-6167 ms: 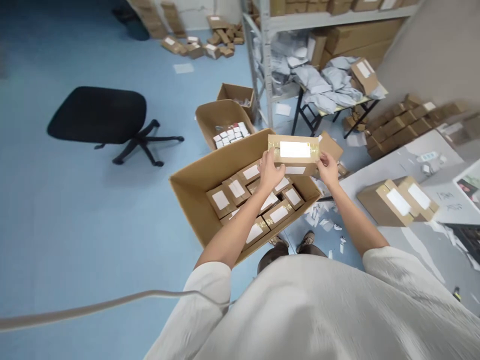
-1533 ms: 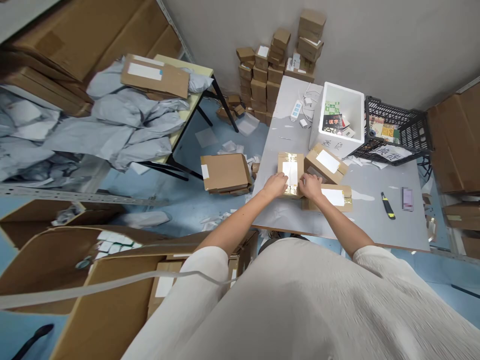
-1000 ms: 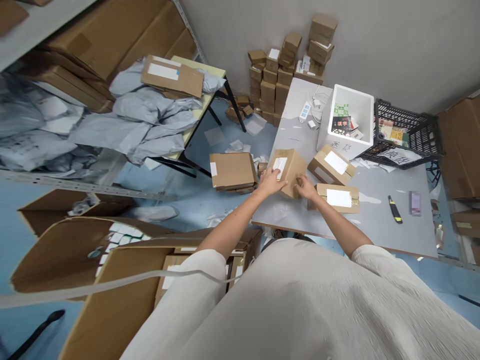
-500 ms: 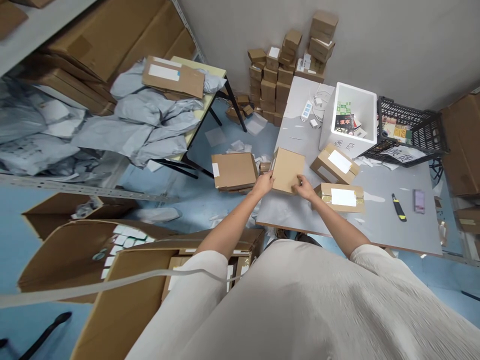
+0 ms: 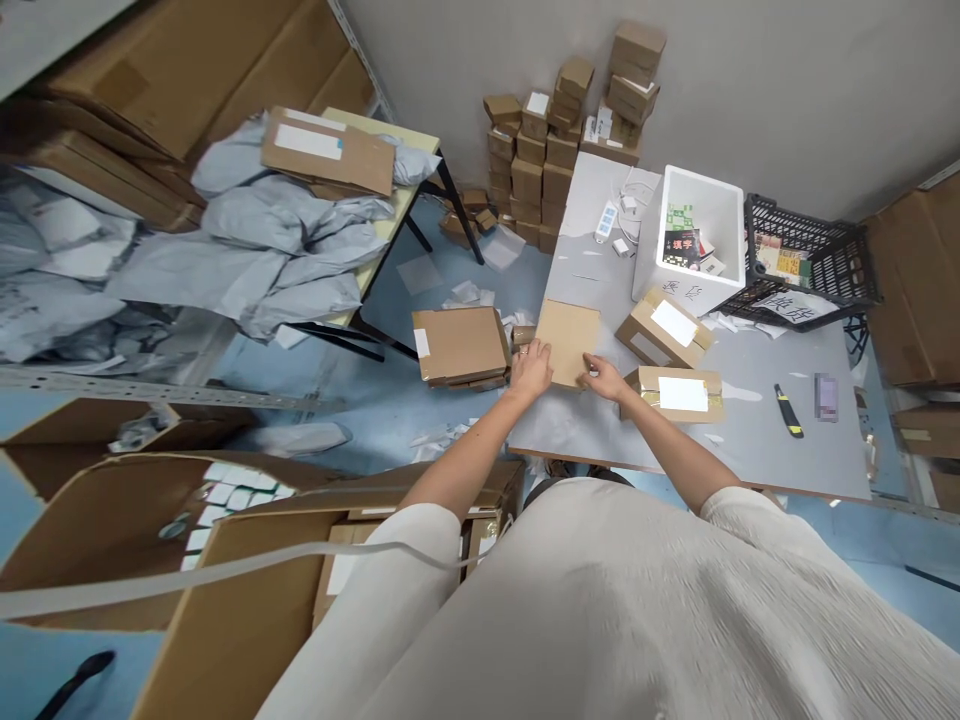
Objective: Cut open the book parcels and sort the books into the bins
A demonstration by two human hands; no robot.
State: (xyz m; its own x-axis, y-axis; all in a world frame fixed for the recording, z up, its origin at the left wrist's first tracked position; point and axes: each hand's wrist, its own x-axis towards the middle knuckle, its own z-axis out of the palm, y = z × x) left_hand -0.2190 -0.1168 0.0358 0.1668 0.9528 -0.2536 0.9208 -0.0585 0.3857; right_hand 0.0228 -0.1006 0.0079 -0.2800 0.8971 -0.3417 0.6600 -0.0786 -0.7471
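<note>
A small plain cardboard box point(image 5: 568, 335) lies on the left part of the grey table. My left hand point(image 5: 532, 370) grips its near left edge, fingers bent over the top. At its near right corner, my right hand point(image 5: 602, 378) has thumb and forefinger closed on the edge; the other fingers are curled. To the right of my right hand are two taped cardboard boxes with white labels, one nearer point(image 5: 681, 393) and one farther point(image 5: 666, 328). What is inside the box I hold is hidden.
A white foam bin point(image 5: 690, 290) and a black crate point(image 5: 817, 255) with books stand at the back right. A yellow-black box cutter point(image 5: 788, 411) lies on the table point(image 5: 750, 450). Floor-level boxes point(image 5: 461, 345) sit left; big open cartons point(image 5: 247, 590) are beside me.
My left hand has shifted from the box's left side onto its near left edge and top. The right hand stays at the near right corner. The whole view has swung slightly.
</note>
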